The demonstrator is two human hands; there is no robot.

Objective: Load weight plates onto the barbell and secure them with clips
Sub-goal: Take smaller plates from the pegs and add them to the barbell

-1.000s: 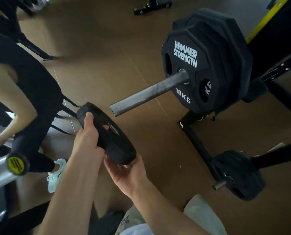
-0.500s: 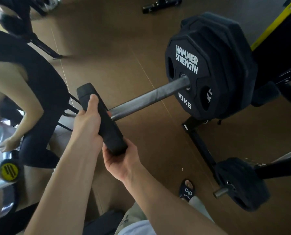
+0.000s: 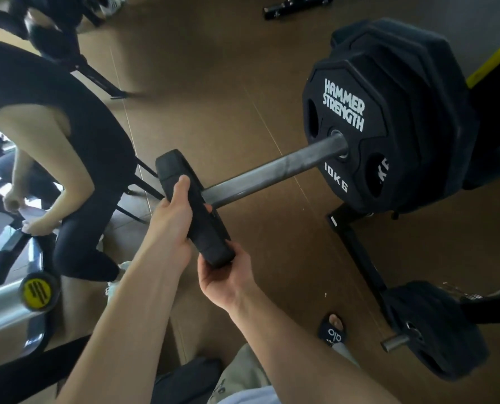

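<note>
A small black weight plate (image 3: 205,228) stands edge-on at the tip of the grey barbell sleeve (image 3: 275,167), hiding the sleeve's end. My left hand (image 3: 173,223) grips the plate's near face and upper rim. My right hand (image 3: 225,275) cups its lower rim from below. Farther up the sleeve sit several large black plates; the outermost 10 kg plate (image 3: 356,135) reads HAMMER STRENGTH. A bare stretch of sleeve lies between the small plate and the big ones.
Another person in black (image 3: 68,135) bends over at left, beside a silver bar end with a yellow cap (image 3: 36,291). A rack's black base (image 3: 359,252) carries stored plates on a peg (image 3: 435,330) at lower right. My sandalled foot (image 3: 333,328) rests on brown floor.
Both hands lifted the small plate and turned it upright, then brought it onto the sleeve's end; the sleeve tip, visible a second ago, is now covered.
</note>
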